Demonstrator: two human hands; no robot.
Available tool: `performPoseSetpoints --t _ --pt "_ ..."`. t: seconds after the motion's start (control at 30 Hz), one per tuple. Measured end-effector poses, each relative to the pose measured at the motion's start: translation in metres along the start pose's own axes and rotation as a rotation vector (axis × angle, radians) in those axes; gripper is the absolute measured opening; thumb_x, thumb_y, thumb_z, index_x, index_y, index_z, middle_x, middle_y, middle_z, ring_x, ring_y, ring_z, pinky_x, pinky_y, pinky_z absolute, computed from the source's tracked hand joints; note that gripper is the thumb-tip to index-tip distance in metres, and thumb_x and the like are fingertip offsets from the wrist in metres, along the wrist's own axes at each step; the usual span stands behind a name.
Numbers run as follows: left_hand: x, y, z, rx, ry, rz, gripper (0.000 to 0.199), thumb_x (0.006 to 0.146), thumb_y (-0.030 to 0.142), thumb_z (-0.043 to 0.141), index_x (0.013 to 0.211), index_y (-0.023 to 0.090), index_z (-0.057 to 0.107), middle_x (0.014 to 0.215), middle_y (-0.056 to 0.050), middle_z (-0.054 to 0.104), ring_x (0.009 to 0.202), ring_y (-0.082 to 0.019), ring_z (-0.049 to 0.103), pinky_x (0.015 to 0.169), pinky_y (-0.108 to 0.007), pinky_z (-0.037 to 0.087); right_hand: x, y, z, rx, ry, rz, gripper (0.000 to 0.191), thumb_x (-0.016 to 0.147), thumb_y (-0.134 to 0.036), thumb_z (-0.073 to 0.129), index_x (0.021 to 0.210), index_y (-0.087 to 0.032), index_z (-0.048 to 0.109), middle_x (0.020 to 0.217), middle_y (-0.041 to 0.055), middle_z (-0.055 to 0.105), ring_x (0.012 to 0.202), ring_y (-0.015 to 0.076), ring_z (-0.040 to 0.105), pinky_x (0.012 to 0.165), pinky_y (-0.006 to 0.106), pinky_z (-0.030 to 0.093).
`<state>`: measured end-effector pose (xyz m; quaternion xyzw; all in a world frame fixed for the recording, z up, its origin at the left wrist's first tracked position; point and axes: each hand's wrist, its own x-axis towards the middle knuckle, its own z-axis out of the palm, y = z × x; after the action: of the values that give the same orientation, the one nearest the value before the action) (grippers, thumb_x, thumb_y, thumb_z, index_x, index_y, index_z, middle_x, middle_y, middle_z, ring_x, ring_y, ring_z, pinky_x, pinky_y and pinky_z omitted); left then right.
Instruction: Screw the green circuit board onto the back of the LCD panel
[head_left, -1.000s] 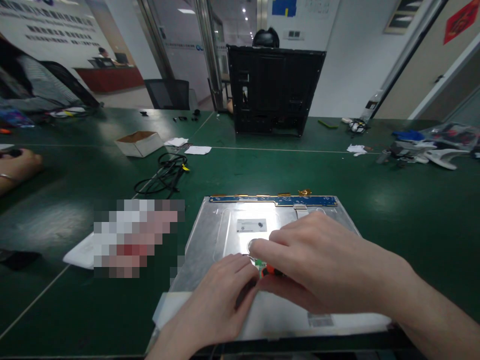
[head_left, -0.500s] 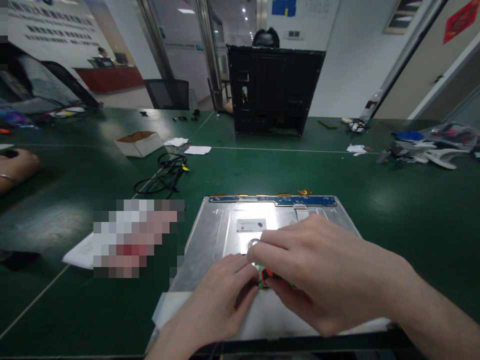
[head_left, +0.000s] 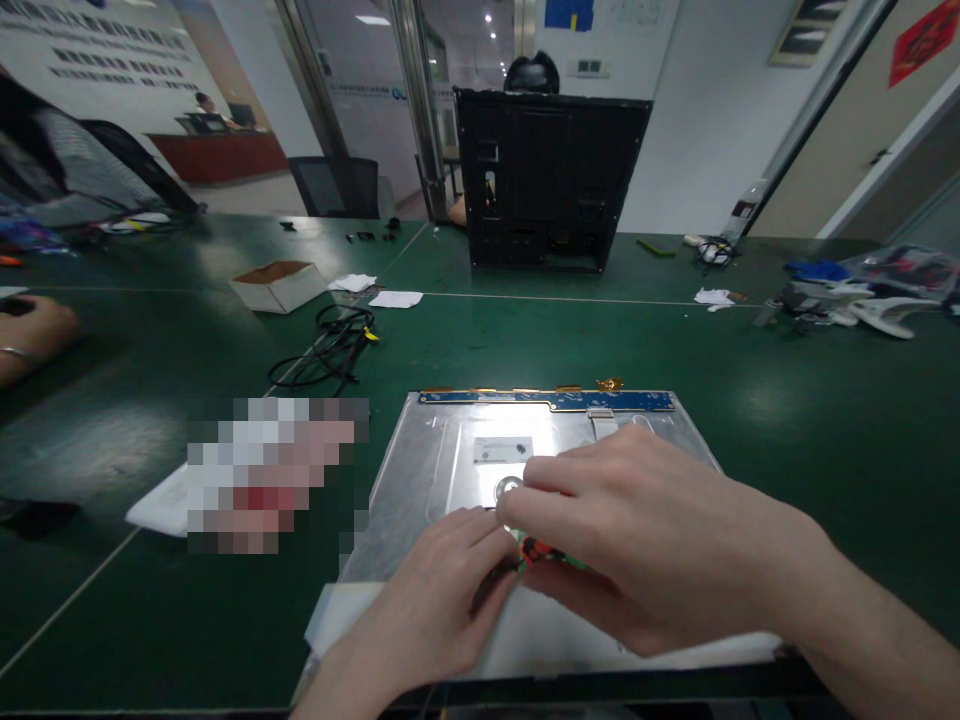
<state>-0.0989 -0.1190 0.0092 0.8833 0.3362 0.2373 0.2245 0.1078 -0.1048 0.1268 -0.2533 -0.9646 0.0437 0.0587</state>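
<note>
A metal display panel [head_left: 405, 470] lies flat in front of me, with a blue circuit strip [head_left: 495, 399] along its far edge. My right hand [head_left: 637, 540] is curled round a red and black tool [head_left: 538, 550], of which only a small part shows. Beside it, my left hand [head_left: 442, 590] rests low on the panel, its fingers bent together near a small green board; what they grip, if anything, is hidden. Just beyond the fingertips is a round metal disc [head_left: 508, 487].
Black cables [head_left: 330, 350], an open box [head_left: 279, 287] and papers lie beyond the panel to the left. A large black panel [head_left: 551, 180] stands at the back. Another person's hand [head_left: 37, 335] is at far left. Bagged items and white parts [head_left: 847, 300] lie right.
My right hand has shifted and tilted slightly around the tool, its thumb nearer my left fingers. My left hand has hardly moved.
</note>
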Motion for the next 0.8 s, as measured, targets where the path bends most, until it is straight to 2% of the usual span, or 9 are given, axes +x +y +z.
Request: performPoseSetpoints --t 0.1,0.23,0.47,0.7,0.8 --pt "-0.0003 -0.0011 0.0007 -0.002 -0.003 -0.008 0.014 0.083 0.012 0.048 0.091 0.021 0.056 0.095 -0.004 0.066 0.091 -0.022 0.063 0.077 -0.033 0.048 0.0001 -0.0004 -0.0016 0.022 -0.009 0.004 0.007 0.086 -0.024 0.053 0.091 -0.021 0.049 0.084 -0.0020 0.059 0.062 0.0137 0.045 0.050 0.031 0.024" --pt "-0.0005 -0.0012 0.0010 0.013 -0.007 -0.020 0.014 0.084 0.012 0.049 0.090 0.021 0.056 0.094 -0.004 0.066 0.088 -0.022 0.063 0.076 -0.033 0.048 0.0011 0.0009 -0.0007 0.002 -0.003 0.004 0.001 0.088 -0.021 0.050 0.089 -0.020 0.049 0.081 -0.0023 0.059 0.061 0.0135 0.044 0.050 0.031 0.023" --pt "-0.0006 0.0018 0.0008 0.056 -0.024 -0.045 0.012 0.086 0.017 0.045 0.083 0.020 0.056 0.084 -0.005 0.065 0.081 -0.022 0.062 0.074 -0.033 0.048 0.0016 0.0024 0.0034 -0.029 0.010 0.034 0.011 0.095 -0.031 0.047 0.091 -0.021 0.050 0.072 -0.0028 0.059 0.056 0.0132 0.044 0.051 0.031 0.019" --pt "0.0017 0.0026 -0.0014 0.013 -0.022 -0.025 0.015 0.086 0.014 0.046 0.091 0.020 0.058 0.093 -0.005 0.067 0.087 -0.022 0.063 0.077 -0.034 0.049 0.0006 0.0003 -0.0015 0.024 -0.007 0.015 0.007 0.086 -0.025 0.052 0.091 -0.021 0.049 0.081 -0.0012 0.060 0.060 0.0131 0.043 0.050 0.030 0.020" --pt "0.0012 0.0005 -0.0011 0.014 -0.036 -0.030 0.013 0.085 0.013 0.048 0.089 0.021 0.058 0.090 -0.005 0.067 0.085 -0.023 0.063 0.075 -0.033 0.049 0.0003 0.0003 -0.0016 0.006 -0.004 0.016 0.005 0.085 -0.022 0.050 0.091 -0.021 0.049 0.081 -0.0012 0.060 0.060 0.0131 0.043 0.050 0.030 0.020"
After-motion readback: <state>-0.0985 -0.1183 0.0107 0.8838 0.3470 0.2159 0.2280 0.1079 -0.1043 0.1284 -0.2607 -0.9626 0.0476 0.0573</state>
